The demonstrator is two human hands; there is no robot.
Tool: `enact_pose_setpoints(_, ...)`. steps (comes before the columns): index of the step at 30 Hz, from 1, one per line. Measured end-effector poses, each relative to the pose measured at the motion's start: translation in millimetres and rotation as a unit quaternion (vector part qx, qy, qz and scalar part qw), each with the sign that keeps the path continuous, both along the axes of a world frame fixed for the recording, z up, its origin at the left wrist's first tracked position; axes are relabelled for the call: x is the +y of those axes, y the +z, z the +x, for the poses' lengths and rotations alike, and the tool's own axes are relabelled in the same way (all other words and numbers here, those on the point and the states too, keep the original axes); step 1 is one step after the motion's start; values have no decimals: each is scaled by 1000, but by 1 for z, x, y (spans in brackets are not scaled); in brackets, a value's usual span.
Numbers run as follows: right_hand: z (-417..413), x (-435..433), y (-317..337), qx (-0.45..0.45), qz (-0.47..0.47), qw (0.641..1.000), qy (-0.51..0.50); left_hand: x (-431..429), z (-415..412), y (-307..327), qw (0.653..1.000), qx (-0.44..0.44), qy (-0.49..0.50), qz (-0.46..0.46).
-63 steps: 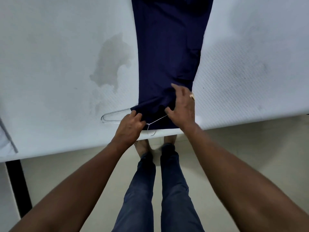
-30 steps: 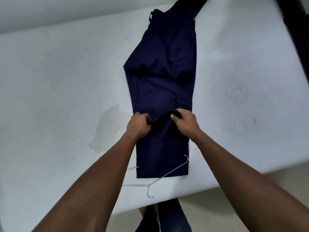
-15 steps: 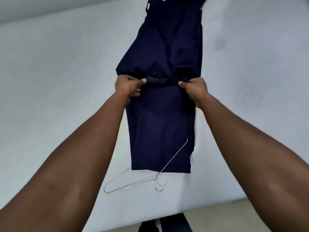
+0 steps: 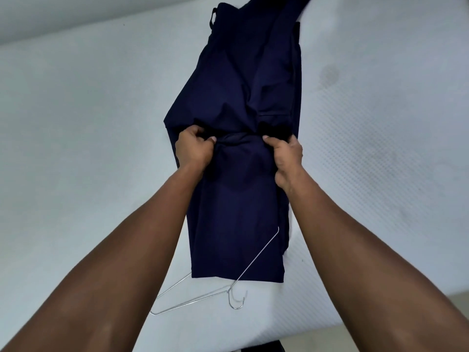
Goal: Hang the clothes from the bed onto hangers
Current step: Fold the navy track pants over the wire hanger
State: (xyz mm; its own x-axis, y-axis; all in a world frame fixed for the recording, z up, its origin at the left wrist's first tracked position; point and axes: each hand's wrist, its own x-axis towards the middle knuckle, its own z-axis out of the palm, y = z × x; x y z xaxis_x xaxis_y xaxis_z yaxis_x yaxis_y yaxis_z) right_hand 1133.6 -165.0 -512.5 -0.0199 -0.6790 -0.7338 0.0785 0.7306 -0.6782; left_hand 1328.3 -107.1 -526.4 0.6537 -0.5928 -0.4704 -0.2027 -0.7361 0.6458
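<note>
Left grip (image 4: pixel 194 148) and right grip (image 4: pixel 285 156) both clench the fold of 1 navy trousers (image 4: pixel 243 85); 1 wire hanger (image 4: pixel 190 302) lies at 6 o'clock.

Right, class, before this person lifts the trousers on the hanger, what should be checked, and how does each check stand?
1. Grip of left hand and right hand on the folded end of the trousers: ok.
2. Fold lies smooth: not ok, bunched between the hands.
3. Bar of the hanger inside the fold: cannot tell, hidden.
4. Hook free on the bed: ok.
5. Wire held: not ok, neither hand touches it.
</note>
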Motion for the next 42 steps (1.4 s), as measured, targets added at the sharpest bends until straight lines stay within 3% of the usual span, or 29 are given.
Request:
enact_pose_setpoints(4,-7,-9,-2,-108,-35,993,-15,2,-1,2,993,6,-2,-118)
enact_pose_setpoints(6,-11,-14,-5,-20,-67,997,41,0,0,2,992,-33,-27,-121)
enact_pose_setpoints(8,-9,-17,-8,144,-90,979,116,-2,-2,1,995,-78,-36,-60)
enact_pose_setpoints(10,-4,-23,-7,232,-70,961,130,-8,-5,0,995,-97,-19,3)
enact_pose_setpoints(13,1,-30,-1,243,-60,961,119,-18,-10,5,995,-97,19,32)
enact_pose_setpoints(17,-3,-38,2,218,-184,952,111,-23,-9,9,993,-90,64,-46)
enact_pose_setpoints(19,-6,-40,-2,267,-222,927,142,-22,-8,10,991,-121,34,-35)
enact_pose_setpoints(23,-6,-48,-7,338,-222,895,190,-24,-7,9,988,-154,22,5)
enact_pose_setpoints(27,-8,-52,-13,346,-241,896,137,-29,-8,17,987,-141,59,-47)
enact_pose_setpoints(30,-19,-40,-19,341,-213,909,110,-23,-6,12,992,-81,78,-59)
enact_pose_setpoints(33,-30,-18,-9,342,-247,900,105,1,-11,14,994,-42,35,-93)
enact_pose_setpoints(37,-64,49,8,381,-272,858,210,76,-41,28,982,-92,-65,-153)
enact_pose_setpoints(42,-103,140,11,395,-208,859,250,208,-54,19,978,-189,-77,-50)
